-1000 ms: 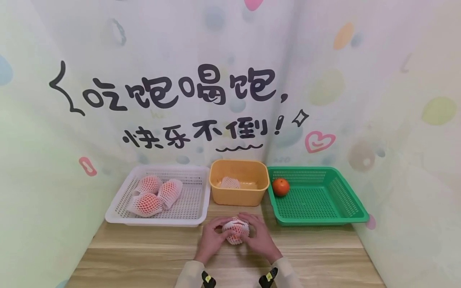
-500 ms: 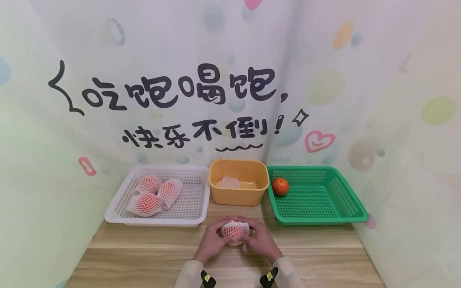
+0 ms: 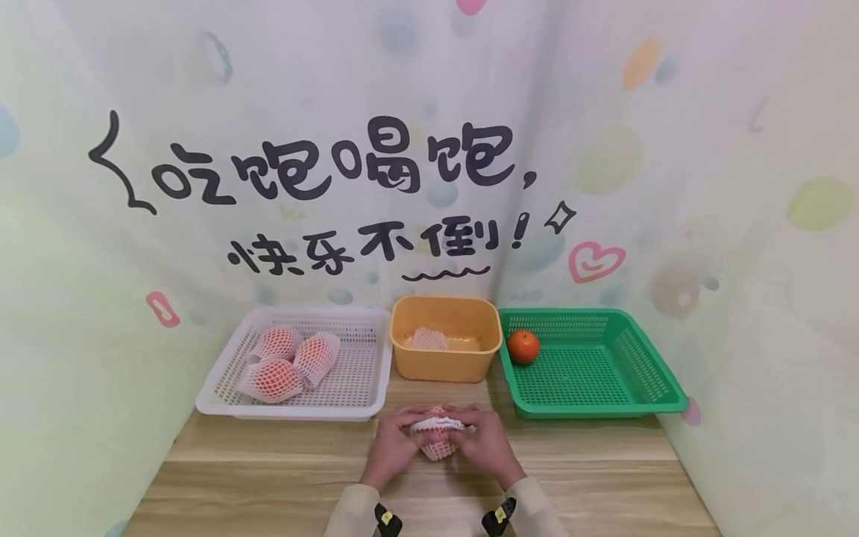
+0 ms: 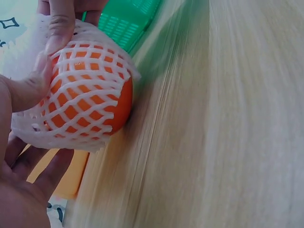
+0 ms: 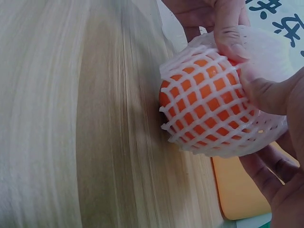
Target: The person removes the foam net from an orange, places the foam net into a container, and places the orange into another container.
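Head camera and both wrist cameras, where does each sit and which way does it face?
Head: on the head, facing forward and down; shows the wood-grain table, left hand, right hand and cream fabric sleeves.
Left wrist: on that wrist, facing the round orange fruit in white foam netting; both hands show.
Right wrist: on that wrist, facing the fruit from the right; both hands show.
Shared: both wrist views catch the yellow-orange plastic tub.

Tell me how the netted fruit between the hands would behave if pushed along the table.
The netted fruit looks round, so it would probably roll, perhaps unevenly inside its foam net. The foam net looks bunched and openwork, so it is likely floppy. The smooth bare skin past its edge may be slippery.
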`<state>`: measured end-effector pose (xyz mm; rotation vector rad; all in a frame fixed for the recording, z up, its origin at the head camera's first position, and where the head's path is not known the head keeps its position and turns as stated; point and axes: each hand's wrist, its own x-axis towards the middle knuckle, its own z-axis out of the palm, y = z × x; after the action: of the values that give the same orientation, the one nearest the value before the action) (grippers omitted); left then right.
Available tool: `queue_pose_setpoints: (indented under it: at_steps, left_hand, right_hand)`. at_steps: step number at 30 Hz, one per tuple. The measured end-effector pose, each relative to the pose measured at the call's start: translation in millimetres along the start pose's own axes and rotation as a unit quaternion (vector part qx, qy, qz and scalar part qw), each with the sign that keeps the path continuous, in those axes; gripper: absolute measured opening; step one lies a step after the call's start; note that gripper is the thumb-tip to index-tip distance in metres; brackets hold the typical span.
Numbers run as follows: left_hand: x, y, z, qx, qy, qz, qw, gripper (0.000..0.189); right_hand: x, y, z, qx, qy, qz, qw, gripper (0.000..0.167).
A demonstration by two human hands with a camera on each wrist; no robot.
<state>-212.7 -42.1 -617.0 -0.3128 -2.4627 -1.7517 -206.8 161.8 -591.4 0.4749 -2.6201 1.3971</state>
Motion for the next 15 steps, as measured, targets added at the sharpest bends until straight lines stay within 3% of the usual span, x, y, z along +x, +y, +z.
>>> queue_pose_setpoints:
  at_steps: [3,8,11,15]
  left_hand:
    - [-0.1,3.1,1.8,0.005,0.020,0.014,0.9997,0.024]
    - [0.9,5.2,4.5,-0.008,0.040,0.038,0.9984,0.036]
    - [0.8,4.0,4.2,-0.014,0.034,0.049,0.9981,0.036]
    - [-2.1,1.9,-0.2,-0.019,-0.006,0.042,0.9989,0.034]
  right_hand:
    - [0.8,-2,2,0.002,0.030,-0.023,0.9993,0.035]
    - [3.1,-3,4,0.002,0.058,-0.037,0.9976,0.041]
    - [3.1,0,2,0.002,0.033,-0.030,0.9990,0.045]
    - [0.3,8,0,0.010,-0.034,-0.009,0.9993,0.060]
